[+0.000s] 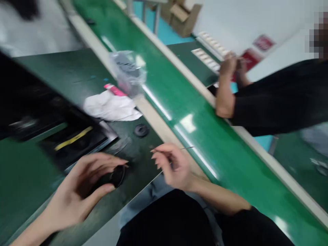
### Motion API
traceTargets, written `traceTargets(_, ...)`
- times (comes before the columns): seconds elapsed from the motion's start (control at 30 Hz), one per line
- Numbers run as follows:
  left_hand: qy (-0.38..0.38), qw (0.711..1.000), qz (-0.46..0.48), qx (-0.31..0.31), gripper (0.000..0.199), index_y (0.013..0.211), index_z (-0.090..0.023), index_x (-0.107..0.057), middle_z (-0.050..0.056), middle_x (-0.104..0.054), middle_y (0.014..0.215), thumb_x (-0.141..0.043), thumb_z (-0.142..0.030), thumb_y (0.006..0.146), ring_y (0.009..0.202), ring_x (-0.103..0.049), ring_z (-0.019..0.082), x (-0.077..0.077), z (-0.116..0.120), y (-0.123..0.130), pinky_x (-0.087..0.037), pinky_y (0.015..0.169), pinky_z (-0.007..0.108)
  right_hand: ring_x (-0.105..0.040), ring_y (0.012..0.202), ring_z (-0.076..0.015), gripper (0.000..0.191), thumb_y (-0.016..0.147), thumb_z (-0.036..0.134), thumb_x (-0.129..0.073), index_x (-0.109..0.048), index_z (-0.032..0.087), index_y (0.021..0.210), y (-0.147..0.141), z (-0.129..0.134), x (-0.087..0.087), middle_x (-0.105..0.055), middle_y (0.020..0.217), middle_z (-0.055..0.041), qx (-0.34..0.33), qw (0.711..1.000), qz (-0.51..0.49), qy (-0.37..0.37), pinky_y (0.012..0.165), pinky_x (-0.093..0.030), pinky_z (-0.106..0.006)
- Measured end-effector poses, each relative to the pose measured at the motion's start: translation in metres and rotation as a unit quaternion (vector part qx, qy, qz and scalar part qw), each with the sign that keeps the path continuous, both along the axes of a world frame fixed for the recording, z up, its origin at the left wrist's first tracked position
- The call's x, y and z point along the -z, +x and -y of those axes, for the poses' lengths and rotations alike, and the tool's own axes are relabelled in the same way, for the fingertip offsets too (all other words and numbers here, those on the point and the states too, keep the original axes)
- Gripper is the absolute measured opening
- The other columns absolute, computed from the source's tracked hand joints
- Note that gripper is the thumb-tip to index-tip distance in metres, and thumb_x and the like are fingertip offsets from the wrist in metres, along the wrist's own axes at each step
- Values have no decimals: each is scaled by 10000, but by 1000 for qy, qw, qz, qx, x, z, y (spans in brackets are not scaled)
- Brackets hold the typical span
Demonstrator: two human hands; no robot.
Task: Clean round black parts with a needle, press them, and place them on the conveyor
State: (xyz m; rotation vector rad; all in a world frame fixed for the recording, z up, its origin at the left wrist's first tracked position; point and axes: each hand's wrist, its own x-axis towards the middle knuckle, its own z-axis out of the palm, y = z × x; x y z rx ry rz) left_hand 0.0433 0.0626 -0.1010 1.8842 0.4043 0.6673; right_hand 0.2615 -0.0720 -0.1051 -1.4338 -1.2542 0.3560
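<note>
The left hand [77,194] curls in a wide grip around a dark round part [116,177]. The right hand [176,167] pinches narrowly on what looks like a thin metal pin [187,148]. A black rubber ring [141,130] lies farther off on the green desk [30,177].

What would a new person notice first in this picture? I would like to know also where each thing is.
The wide green conveyor belt catches the eye first, running diagonally across the view. At the bottom, the left hand cups a dark round object, while the right hand seems to hold a thin metal pin. At upper right, beyond the belt, a co-worker's hands work together, and a crumpled white cloth lies on the dark green bench at left.
</note>
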Motion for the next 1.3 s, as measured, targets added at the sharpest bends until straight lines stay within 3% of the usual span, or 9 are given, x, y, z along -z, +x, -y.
traceTargets(0.13, -242, 966, 85, 38, 503, 1289, -286, -536, 101, -768, 1144, -810, -395, 883, 985, -774, 249, -44, 15, 8, -677, 781, 292, -717, 738, -119, 271, 949, 57, -575, -617, 183, 1185, 11, 15, 5, -731, 910, -36, -35, 996, 84, -21, 639, -609, -208)
traceTargets(0.23, -339, 929, 104, 103, 637, 1277, -276, -515, 95, -773, 1142, -907, -350, 781, 965, -777, 229, -60, 18, 11, -649, 729, 228, -734, 712, -149, 360, 902, 18, -624, -623, 171, 1228, 17, 9, 13, -761, 904, -52, -100, 972, 210, 43, 642, -619, -225)
traceTargets(0.33, -388, 906, 87, 147, 624, 1253, -259, -506, 113, -771, 1151, -906, -345, 782, 968, -781, 254, -71, 16, 9, -643, 696, 225, -727, 642, -169, 314, 923, 40, -589, -625, 155, 1213, 15, 2, 13, -770, 863, -69, -153, 951, 252, 93, 597, -617, -242)
traceTargets(0.5, -385, 897, 108, 188, 623, 1264, -244, -459, 123, -782, 1095, -848, -458, 828, 726, -778, 203, -82, 14, 7, -605, 584, 201, -738, 672, -213, 350, 924, 47, -563, -634, 175, 1242, 7, -2, 16, -769, 880, -95, -183, 935, 280, 118, 612, -627, -294)
traceTargets(0.67, -339, 931, 114, 79, 817, 1226, -226, -504, 109, -794, 952, -782, -792, 705, 781, -786, 239, -94, 25, 17, -596, 545, 215, -715, 659, -207, 284, 942, 71, -535, -625, 139, 1202, 5, -10, 20, -741, 852, -107, -183, 929, 298, 119, 599, -596, -302)
traceTargets(0.83, -304, 939, 160, -19, 809, 1175, -224, -534, 111, -793, 943, -609, -906, 746, 861, -785, 236, -98, 35, 28, -621, 633, 234, -695, 648, -187, 224, 955, 73, -495, -624, 144, 1124, 7, -14, 23, -716, 817, -81, -179, 933, 298, 90, 575, -560, -285)
traceTargets(1.0, -303, 939, 151, 67, 706, 1277, -242, -541, 96, -800, 943, -759, -701, 788, 768, -773, 221, -83, 17, 24, -622, 658, 245, -696, 667, -170, 259, 943, 39, -498, -627, 129, 1148, 7, -12, 29, -716, 823, -75, -178, 935, 296, 74, 596, -546, -258)
traceTargets(1.13, -297, 942, 135, 81, 788, 1297, -228, -544, 112, -798, 919, -749, -761, 754, 835, -783, 246, -81, 7, 19, -611, 604, 227, -701, 680, -175, 263, 944, 40, -501, -633, 132, 1153, 7, -12, 31, -719, 831, -79, -178, 936, 294, 75, 601, -548, -258)
traceTargets(1.3, -318, 931, 148, 105, 821, 1317, -230, -538, 106, -795, 893, -775, -758, 736, 871, -782, 270, -83, 9, 19, -641, 690, 273, -709, 692, -175, 257, 951, 41, -510, -639, 130, 1156, 7, -12, 30, -725, 835, -82, -177, 936, 296, 70, 616, -554, -257)
